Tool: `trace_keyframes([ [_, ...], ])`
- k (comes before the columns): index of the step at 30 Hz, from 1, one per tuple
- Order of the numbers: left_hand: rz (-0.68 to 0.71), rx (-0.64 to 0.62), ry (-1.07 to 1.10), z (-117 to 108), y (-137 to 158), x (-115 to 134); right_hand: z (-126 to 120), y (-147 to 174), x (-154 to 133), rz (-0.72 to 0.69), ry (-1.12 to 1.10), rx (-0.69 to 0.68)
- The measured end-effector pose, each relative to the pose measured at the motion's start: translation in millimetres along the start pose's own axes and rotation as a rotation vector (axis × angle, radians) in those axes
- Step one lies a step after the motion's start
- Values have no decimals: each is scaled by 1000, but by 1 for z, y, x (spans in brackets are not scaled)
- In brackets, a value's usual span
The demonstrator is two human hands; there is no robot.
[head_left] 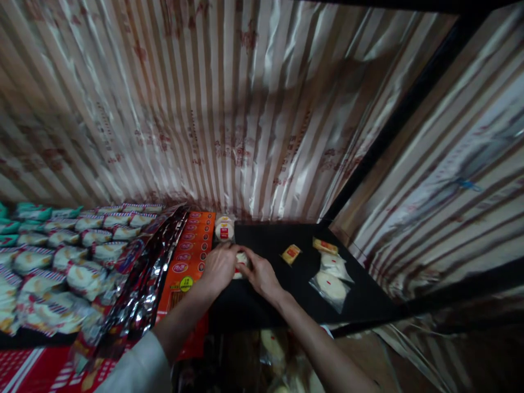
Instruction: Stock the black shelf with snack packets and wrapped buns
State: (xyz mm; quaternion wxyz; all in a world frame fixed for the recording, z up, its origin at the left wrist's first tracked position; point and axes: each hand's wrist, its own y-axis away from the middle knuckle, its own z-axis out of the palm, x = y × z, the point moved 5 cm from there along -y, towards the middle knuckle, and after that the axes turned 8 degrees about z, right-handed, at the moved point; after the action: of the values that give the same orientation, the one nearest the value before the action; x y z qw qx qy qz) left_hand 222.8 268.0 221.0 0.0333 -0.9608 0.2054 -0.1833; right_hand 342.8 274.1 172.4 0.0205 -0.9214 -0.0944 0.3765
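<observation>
On the black shelf (262, 305), my left hand (221, 268) and my right hand (262, 274) come together around a small white package with red print (241, 258). Fingers of both hands are curled against it, and they cover much of it. Just behind my left hand lies a round white packaged item with a red label (224, 231). To the left of my left hand is an orange printed sheet of packaging (188, 248), partly overlapped by my forearm.
Rows of white wrapped packs (61, 262) fill the left side, beside shiny dark red wrappers (139, 273). At right lie a small yellow packet (291, 254) and flat round items in clear bags (331, 286). A striped sheet (245, 109) hangs behind; a dark post (393, 120) stands right.
</observation>
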Motion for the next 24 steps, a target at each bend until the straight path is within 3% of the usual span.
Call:
trace_keyframes([
  [2, -56, 140, 9, -4, 1, -2, 2, -7, 10, 120, -166, 34],
  [5, -225, 297, 98, 1, 8, -14, 15, -16, 29, 415, -535, 64],
  [8, -357, 309, 207, 19, 16, -26, 34, -22, 39, 637, -897, 56],
  [12, -406, 270, 285, 44, 16, -38, 51, -35, 36, 710, -1111, 73],
  [21, -349, 278, 320, 74, -5, -59, 59, -67, 36, 743, -812, 223],
  [24, -370, 252, 306, 79, -12, -66, 57, -71, 40, 736, -560, 247],
])
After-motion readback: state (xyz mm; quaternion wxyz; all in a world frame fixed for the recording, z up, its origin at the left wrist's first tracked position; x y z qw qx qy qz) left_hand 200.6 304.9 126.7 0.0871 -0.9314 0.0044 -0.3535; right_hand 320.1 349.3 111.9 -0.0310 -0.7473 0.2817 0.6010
